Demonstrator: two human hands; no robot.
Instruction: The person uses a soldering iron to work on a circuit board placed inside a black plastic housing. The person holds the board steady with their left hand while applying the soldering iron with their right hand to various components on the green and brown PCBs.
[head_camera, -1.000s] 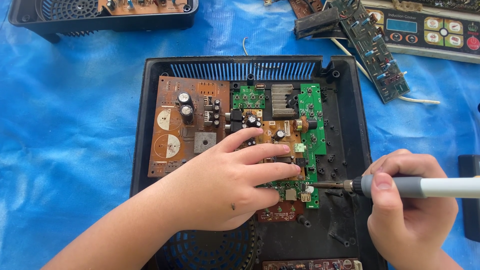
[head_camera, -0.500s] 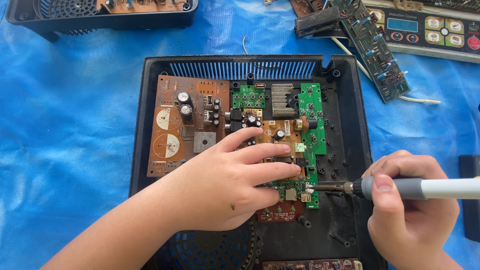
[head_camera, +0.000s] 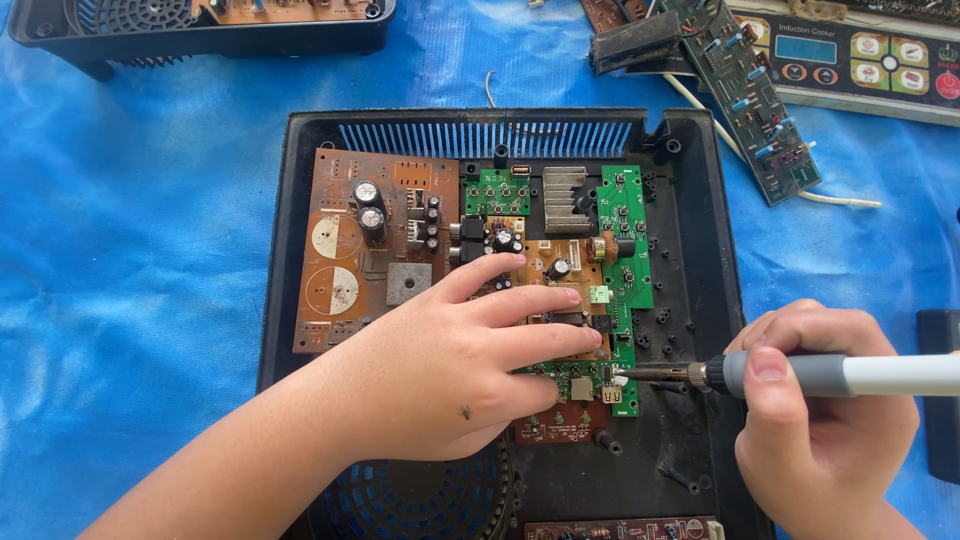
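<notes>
An open black plastic case (head_camera: 700, 260) lies on a blue tarp and holds several circuit boards. My left hand (head_camera: 450, 365) rests flat on the small brown and green boards (head_camera: 560, 270) in the middle, fingers spread and pressing down. A larger brown board (head_camera: 350, 250) with capacitors sits to its left. My right hand (head_camera: 820, 430) grips a grey and white soldering iron (head_camera: 850, 375) held level. Its metal tip touches the lower edge of the green board (head_camera: 625, 230), near a small connector.
Another black case (head_camera: 200, 35) with a board stands at the top left. Top right lie a control panel with buttons (head_camera: 860, 60), a loose green board (head_camera: 760, 110) and a white wire. A dark object (head_camera: 940, 390) sits at the right edge. A round fan grille (head_camera: 420, 500) fills the case bottom.
My right hand has shifted the soldering iron slightly left, bringing the tip onto the board's edge. My left hand has stayed in place.
</notes>
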